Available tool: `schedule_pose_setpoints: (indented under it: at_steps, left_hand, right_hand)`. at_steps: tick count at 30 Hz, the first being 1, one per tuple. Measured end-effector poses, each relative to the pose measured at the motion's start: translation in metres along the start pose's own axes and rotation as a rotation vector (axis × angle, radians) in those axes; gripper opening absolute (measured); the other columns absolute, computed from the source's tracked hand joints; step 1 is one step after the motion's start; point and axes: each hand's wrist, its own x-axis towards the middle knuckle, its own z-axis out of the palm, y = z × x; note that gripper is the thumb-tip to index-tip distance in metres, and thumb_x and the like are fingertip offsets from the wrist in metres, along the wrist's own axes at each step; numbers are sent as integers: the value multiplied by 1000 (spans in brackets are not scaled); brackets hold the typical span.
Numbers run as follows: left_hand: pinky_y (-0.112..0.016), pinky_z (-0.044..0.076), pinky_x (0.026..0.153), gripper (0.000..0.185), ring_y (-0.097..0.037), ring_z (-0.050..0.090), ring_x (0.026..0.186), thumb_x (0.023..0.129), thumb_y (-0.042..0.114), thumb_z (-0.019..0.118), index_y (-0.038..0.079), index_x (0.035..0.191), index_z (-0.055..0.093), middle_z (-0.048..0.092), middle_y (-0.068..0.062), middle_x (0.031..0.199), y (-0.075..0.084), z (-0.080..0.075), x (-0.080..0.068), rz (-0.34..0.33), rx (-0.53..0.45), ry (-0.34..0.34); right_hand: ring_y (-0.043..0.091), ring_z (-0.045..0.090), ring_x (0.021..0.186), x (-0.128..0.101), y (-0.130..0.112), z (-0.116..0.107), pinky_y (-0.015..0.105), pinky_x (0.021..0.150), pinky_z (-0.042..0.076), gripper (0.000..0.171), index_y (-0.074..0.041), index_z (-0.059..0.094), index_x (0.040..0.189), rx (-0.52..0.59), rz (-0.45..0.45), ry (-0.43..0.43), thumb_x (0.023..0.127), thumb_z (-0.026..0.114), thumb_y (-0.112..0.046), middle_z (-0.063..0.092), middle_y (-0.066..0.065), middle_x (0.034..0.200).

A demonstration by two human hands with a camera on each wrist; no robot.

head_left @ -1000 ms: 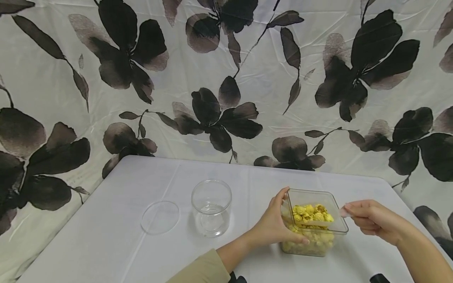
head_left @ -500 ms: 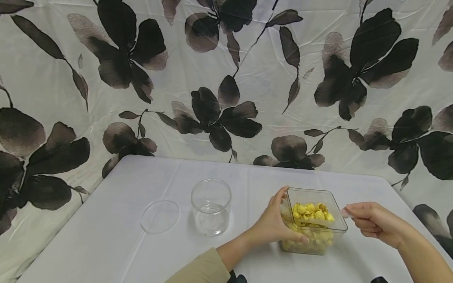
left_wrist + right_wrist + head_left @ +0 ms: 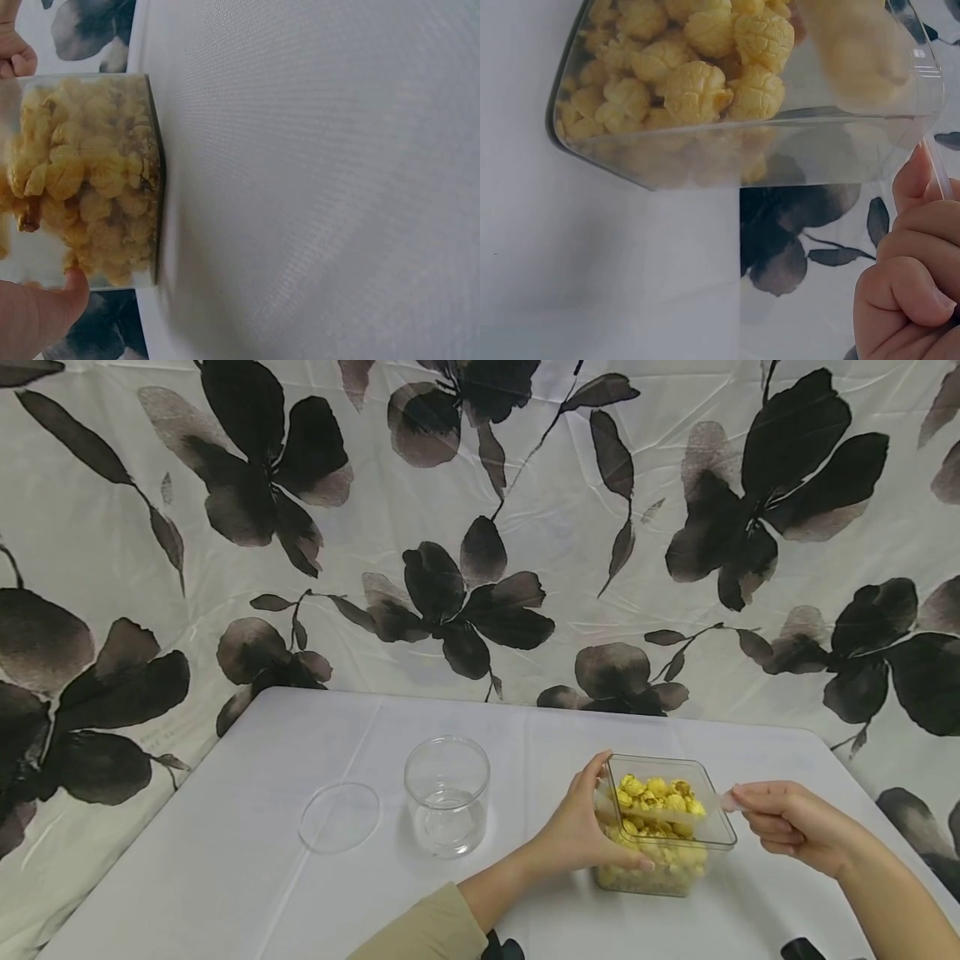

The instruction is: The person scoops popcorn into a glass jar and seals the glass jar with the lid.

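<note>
Head view: the left hand (image 3: 573, 839) was clamped on the left side of a clear box (image 3: 718, 845), thumb on the near wall and fingers up by the far corner. The box, part filled with yellow popcorn (image 3: 658, 792), appeared to stand on the right half of the white table (image 3: 225, 868). The right hand (image 3: 802, 827), finger and thumb together, pinched a thin pale strip (image 3: 731, 802) at the right rim. A glass jar (image 3: 447, 831) stood well apart to the left, a round clear disc (image 3: 341, 817) beyond it. Left wrist view: thumb pressed on the wall; popcorn lay packed toward the base, with clear wall above part of it. Right wrist view: fingers curled, the strip running from them to the box's upper corner; what it joined inside could not be told. Risks, judged: the pinch took in only a slim end, so a drag through the popcorn could twist the strip loose. Levering on the rim might tip or slide the box if the one-sided left grip slackened. A quick upward flick could throw pieces over the rim onto the table.
</note>
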Motion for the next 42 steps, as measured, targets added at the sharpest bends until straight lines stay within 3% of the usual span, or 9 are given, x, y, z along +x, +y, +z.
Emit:
schedule_pose_setpoints:
  at_steps: [42]
  left_hand:
    - [-46, 38, 96, 119, -15, 35, 124, 58, 32, 90, 42, 145, 9, 29, 3, 140, 3, -1, -1, -5, 27, -7]
  right_hand:
    - [20, 4, 50, -2, 6, -7, 33, 47, 3, 45, -11, 70, 100, 111, -64, -96, 104, 25, -11, 22, -2, 57]
